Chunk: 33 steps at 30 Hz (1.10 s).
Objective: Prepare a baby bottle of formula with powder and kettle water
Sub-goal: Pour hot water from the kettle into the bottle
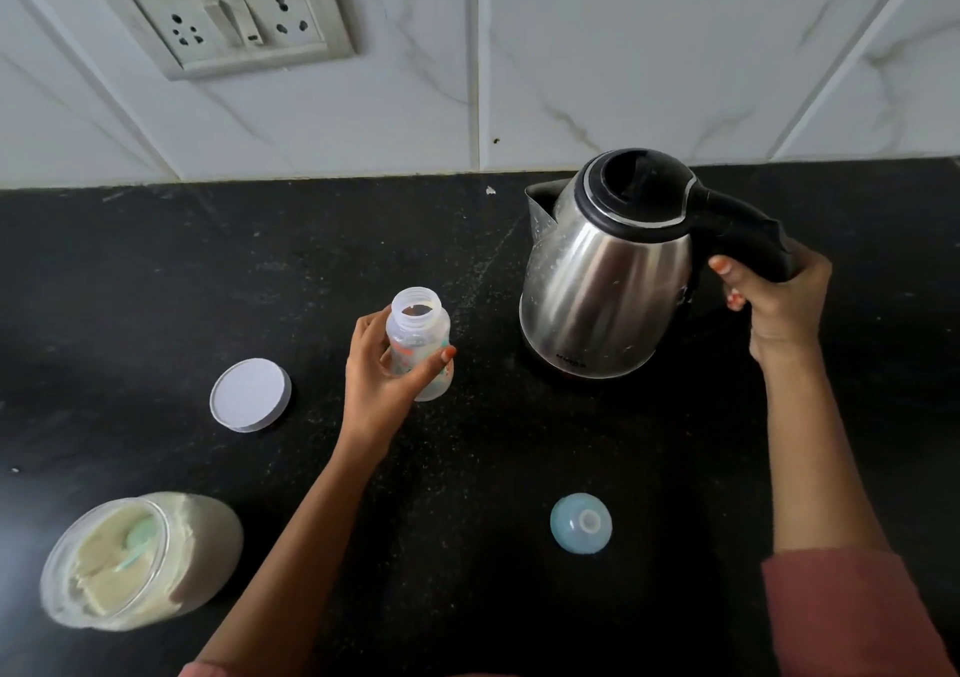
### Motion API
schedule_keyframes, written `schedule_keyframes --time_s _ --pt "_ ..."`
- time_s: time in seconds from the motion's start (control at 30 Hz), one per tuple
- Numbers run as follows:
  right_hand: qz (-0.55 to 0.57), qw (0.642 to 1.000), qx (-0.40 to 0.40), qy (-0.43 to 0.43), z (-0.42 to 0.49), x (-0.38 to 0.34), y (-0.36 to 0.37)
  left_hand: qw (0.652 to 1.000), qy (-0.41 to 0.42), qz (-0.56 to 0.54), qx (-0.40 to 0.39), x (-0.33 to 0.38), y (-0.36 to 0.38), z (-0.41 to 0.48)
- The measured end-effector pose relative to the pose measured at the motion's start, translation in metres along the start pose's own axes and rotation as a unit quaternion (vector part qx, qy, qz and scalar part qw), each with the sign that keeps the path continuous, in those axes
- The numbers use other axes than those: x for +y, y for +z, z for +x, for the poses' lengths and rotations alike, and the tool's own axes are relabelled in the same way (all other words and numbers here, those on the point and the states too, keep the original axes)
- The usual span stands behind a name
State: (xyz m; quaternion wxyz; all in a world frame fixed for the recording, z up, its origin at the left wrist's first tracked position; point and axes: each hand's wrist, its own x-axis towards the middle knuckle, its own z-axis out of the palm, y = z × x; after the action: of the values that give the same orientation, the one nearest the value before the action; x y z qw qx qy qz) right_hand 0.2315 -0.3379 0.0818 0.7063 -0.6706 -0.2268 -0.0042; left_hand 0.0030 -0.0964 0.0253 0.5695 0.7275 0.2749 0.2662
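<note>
A clear baby bottle (418,333) with no cap stands on the black counter (156,286), and my left hand (382,380) is wrapped around its lower body. To its right stands a steel kettle (602,286) with a black lid, its spout pointing left. My right hand (779,302) grips the kettle's black handle. An open jar of pale formula powder (140,559) with a green scoop inside sits at the near left. The jar's white lid (250,394) lies flat left of the bottle. The bottle's blue teat cap (581,523) lies near the front, between my arms.
A white marble-look tiled wall (571,52) rises behind the counter, with a switch and socket plate (234,5) at the upper left. A small white speck (490,190) lies by the wall edge.
</note>
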Motion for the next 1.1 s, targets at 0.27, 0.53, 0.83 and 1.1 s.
schedule_keyframes --time_s 0.27,0.53,0.83,1.1 --pt "-0.046 0.995 -0.069 -0.053 -0.009 -0.034 0.025 1.000 -0.003 -0.011 0.003 0.002 -0.007 -0.003" --pt "-0.076 0.979 -0.169 -0.085 -0.026 -0.073 0.061 0.999 0.001 -0.004 0.038 -0.011 -0.024 -0.014" --pt "-0.128 0.954 -0.259 -0.082 -0.026 -0.109 0.085 0.999 0.018 0.026 0.040 -0.025 -0.041 -0.028" --pt "-0.225 0.918 -0.291 -0.150 -0.021 -0.118 0.093 0.998 0.036 0.043 0.033 -0.030 -0.042 -0.031"
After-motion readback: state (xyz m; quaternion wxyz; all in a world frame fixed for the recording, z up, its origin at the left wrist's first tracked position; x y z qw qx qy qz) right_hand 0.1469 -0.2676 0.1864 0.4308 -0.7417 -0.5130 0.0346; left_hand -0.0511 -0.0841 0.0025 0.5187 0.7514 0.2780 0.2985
